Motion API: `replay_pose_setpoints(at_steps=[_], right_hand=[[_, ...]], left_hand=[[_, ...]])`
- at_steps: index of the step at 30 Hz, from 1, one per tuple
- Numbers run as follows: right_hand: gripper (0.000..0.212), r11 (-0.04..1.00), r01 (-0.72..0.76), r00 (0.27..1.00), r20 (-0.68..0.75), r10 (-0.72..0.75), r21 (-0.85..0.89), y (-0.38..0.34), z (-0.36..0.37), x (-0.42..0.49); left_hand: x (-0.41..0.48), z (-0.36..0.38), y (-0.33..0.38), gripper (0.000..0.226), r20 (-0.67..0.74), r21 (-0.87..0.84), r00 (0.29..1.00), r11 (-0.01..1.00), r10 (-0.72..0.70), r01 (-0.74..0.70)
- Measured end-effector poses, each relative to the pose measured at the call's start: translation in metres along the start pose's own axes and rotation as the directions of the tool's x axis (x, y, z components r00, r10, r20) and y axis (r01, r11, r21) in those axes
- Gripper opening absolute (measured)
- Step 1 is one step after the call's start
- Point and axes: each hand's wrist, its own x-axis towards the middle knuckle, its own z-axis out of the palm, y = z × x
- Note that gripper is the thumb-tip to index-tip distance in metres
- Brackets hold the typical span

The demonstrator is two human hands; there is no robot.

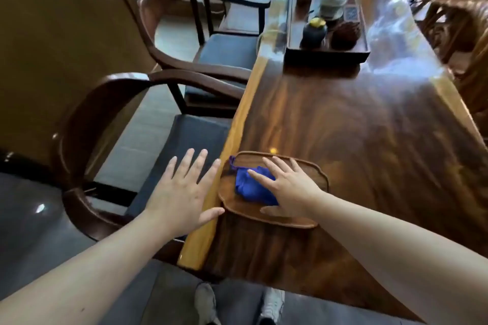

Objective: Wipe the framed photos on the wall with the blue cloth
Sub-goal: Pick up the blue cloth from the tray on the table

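A crumpled blue cloth (249, 187) lies on a small wooden tray (266, 216) at the near left corner of a long wooden table (356, 140). My right hand (287, 187) rests flat over the cloth's right side, fingers spread, not closed around it. Left of the tray, my left hand (184, 192) hovers open above the table's yellowish edge and the chair seat, holding nothing. No framed photos or wall pictures appear in this view.
Two dark wooden armchairs (87, 124) with grey cushions stand along the table's left side. A black tea tray (327, 53) with a jar, cups and a glass vessel sits further up the table. A tan wall (52, 34) is at left. My shoes (206, 303) show below.
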Motion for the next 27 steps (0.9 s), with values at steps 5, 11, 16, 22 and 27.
replay_pose_setpoints(at_steps=[5, 11, 16, 22, 27], right_hand=[[0.086, 1.000, -0.008, 1.000, -0.019, 0.008, 0.023, 0.000, 0.026, 0.012], [0.062, 0.997, -0.079, 0.990, -0.114, 0.077, -0.019, -0.006, 0.032, 0.018], [0.052, 1.000, -0.010, 0.991, -0.137, 0.009, -0.007, -0.013, 0.014, 0.023], [0.051, 0.992, 0.118, 0.961, -0.247, -0.123, -0.038, -0.038, -0.049, 0.044], [0.058, 0.964, 0.209, 0.885, -0.388, -0.259, -0.166, -0.091, -0.125, 0.079]], left_hand=[[-0.007, 0.024, 0.007, 0.093, 0.021, 0.018, 1.000, 1.000, 0.007, -0.007], [-0.011, 0.031, 0.010, 0.092, 0.093, 0.012, 0.995, 1.000, -0.017, 0.016], [-0.019, 0.022, -0.001, 0.091, 0.053, 0.006, 0.998, 0.999, -0.039, 0.039], [-0.038, -0.002, -0.042, 0.091, -0.014, 0.039, 0.994, 0.993, -0.112, 0.112], [-0.069, -0.027, -0.104, 0.092, -0.091, 0.095, 0.975, 0.973, -0.201, 0.210]])
